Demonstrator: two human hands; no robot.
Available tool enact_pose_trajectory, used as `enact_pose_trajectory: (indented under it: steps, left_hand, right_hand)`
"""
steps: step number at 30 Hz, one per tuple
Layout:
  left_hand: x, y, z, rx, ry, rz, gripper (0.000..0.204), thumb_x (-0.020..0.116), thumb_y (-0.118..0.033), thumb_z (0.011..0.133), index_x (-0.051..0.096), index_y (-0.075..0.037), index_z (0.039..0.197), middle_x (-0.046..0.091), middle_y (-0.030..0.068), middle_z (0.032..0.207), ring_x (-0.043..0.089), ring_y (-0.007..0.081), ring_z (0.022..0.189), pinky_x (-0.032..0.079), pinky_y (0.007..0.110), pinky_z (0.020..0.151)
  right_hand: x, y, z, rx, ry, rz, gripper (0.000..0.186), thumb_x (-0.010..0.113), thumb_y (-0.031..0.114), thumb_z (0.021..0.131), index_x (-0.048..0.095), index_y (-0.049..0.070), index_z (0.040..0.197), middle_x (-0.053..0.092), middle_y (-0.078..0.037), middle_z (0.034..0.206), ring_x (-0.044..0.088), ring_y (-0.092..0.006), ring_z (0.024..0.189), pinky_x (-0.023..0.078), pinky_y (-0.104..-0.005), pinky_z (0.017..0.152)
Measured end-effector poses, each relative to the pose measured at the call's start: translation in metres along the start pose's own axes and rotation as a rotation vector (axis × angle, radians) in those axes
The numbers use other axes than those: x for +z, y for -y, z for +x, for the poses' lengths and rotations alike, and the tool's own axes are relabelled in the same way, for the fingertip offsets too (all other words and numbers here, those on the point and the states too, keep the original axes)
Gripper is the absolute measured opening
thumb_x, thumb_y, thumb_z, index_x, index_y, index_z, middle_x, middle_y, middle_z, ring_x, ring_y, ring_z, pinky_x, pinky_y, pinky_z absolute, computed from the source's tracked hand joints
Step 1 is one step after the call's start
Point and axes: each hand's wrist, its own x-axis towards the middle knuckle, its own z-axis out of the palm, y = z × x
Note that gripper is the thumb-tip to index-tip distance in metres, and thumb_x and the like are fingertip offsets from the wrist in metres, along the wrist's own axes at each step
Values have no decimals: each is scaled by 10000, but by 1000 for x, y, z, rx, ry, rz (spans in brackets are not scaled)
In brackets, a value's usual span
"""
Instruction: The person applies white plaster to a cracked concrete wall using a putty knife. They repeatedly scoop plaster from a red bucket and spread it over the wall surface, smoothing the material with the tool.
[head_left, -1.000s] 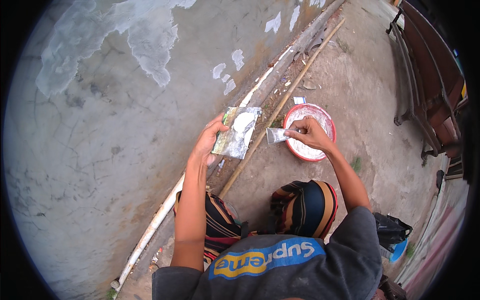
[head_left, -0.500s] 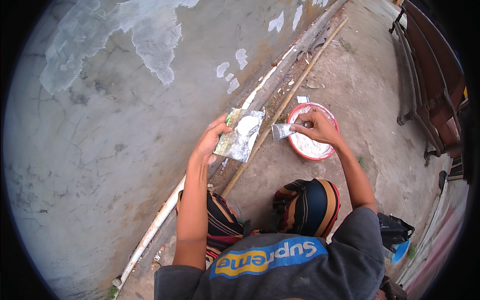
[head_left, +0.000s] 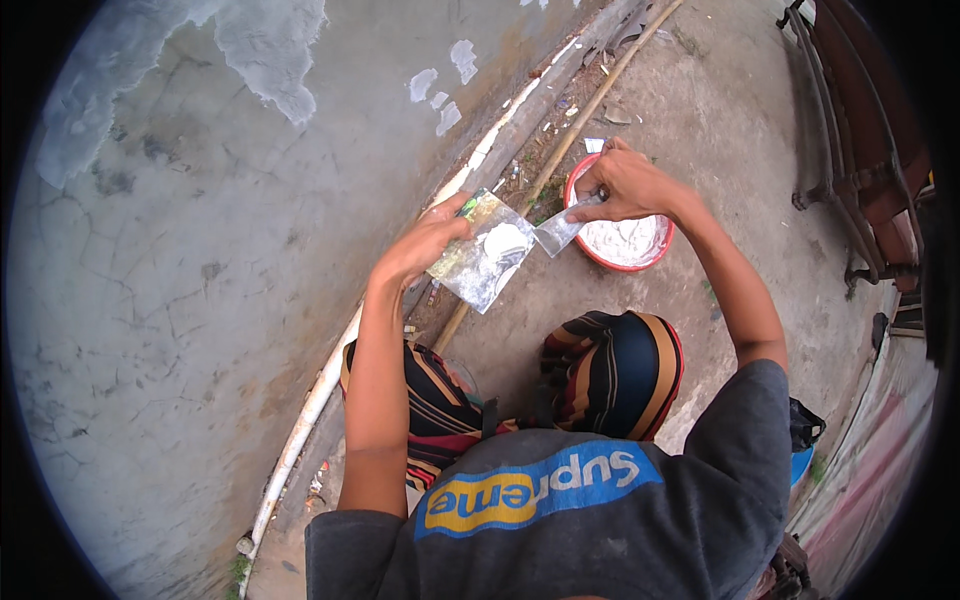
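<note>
My left hand [head_left: 428, 243] grips a flat, smeared board [head_left: 462, 262] by its left edge, thumb on top. A lump of white putty [head_left: 506, 242] lies on the board. Pinched in my right hand [head_left: 632, 187] is a flat, pale scraper [head_left: 557, 233], its blade close to the board's right edge; whether they touch I cannot tell. Beneath that hand stands a red-rimmed bowl [head_left: 630, 267] holding white putty [head_left: 628, 238], partly hidden by the hand.
A grey wall [head_left: 200, 270] with pale patches rises on the left. Along its foot run a white pipe [head_left: 300, 430] and a bamboo pole [head_left: 600, 95]. Brown wooden furniture [head_left: 860, 130] stands at the far right. A black bag [head_left: 803, 425] is on the right.
The scraper has turned and come nearer the board, with my right hand higher in view. The board has tilted, and the whole view has shifted somewhat.
</note>
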Motion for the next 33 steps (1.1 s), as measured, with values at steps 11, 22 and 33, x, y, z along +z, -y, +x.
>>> enact_pose_trajectory:
  steps: [11, 22, 33]
  left_hand:
    - [7, 2, 8, 1, -59, 16, 759, 538, -242, 774, 341, 20, 1459, 325, 213, 1511, 286, 329, 1405, 212, 381, 1150]
    - [9, 4, 14, -81, -83, 12, 795, 535, -223, 777, 274, 54, 1475, 233, 228, 1555, 205, 328, 1450, 173, 374, 1171]
    - [9, -9, 6, -70, -45, -14, 840, 509, -205, 794, 144, 99, 1487, 154, 263, 1566, 148, 327, 1465, 145, 329, 1172]
  right_hand:
    - [32, 8, 3, -121, -57, 66, 425, 696, 539, 787, 704, 117, 743, 596, -99, 614, 534, -293, 646, 357, -429, 896]
    - [29, 32, 3, -197, -205, 212, 354, 710, 468, 807, 742, 116, 833, 598, -90, 598, 562, -279, 670, 376, -389, 861]
    - [19, 26, -5, 12, -361, -23, 313, 701, 427, 819, 740, 120, 859, 609, -106, 594, 621, -278, 729, 339, -469, 1013]
